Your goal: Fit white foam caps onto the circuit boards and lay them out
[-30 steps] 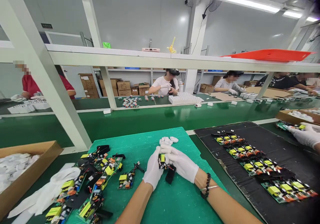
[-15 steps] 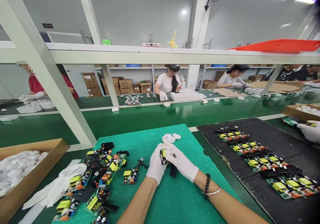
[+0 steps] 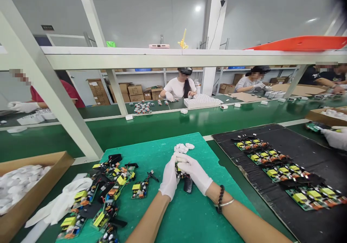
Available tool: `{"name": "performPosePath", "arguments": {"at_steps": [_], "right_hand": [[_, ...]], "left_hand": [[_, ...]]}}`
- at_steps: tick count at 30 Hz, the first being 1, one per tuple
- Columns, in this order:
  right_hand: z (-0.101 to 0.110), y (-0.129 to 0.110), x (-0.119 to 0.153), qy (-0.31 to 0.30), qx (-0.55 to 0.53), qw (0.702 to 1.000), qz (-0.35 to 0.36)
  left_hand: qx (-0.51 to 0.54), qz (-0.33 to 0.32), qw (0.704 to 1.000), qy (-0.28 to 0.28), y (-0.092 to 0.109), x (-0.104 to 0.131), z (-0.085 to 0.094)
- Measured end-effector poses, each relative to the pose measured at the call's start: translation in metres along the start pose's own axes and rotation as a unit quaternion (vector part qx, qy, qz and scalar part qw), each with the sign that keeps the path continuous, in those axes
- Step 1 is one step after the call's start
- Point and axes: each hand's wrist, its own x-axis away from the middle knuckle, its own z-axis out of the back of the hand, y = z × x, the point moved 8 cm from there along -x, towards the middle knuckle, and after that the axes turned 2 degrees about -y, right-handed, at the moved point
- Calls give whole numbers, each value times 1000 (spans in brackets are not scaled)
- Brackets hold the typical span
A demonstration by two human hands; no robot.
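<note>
My left hand (image 3: 168, 179) and my right hand (image 3: 195, 171), both in white gloves, come together over the green mat (image 3: 206, 214). Between them they grip a small circuit board (image 3: 179, 171) with a yellow part, mostly covered by the fingers. A black flap (image 3: 188, 185) shows below the right hand, apparently attached to that board. Just beyond my fingertips lie several white discs (image 3: 181, 148). To the left of my left hand sits a single circuit board (image 3: 139, 190) with a black piece beside it. Further left is a heap of similar boards (image 3: 119, 178).
A cardboard box (image 3: 35, 192) of white pieces stands at left, beside loose white gloves (image 3: 62, 203). Rows of boards (image 3: 287, 174) lie on a black sheet (image 3: 244, 156) at right. A co-worker's gloved hand (image 3: 336, 137) is at the right edge. A green conveyor (image 3: 157, 129) runs beyond, under a shelf beam (image 3: 135, 60).
The view has shifted slightly. My hands stay on the board, and the black flap under the right hand shows more. Across the conveyor, the co-workers' hands have moved.
</note>
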Motion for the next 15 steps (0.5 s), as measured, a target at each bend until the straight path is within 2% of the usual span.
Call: {"name": "performPosePath", "arguments": {"at_steps": [3,6,9,15], "right_hand": [[-6,0,3,-46,-16,999,-21],[-2,-6,4,-20,2,1000,-18],[-4,-7,4,-35,7,998,-48],[8,9,6,-11,-33,993,-110]], "left_hand": [[-10,17,1000,-3,1,3,-2],[-6,18,1000,12,3,2,-1],[-13,9,1000,16,4,0,-1],[-79,-45,994,-57,2,3,-8]]}}
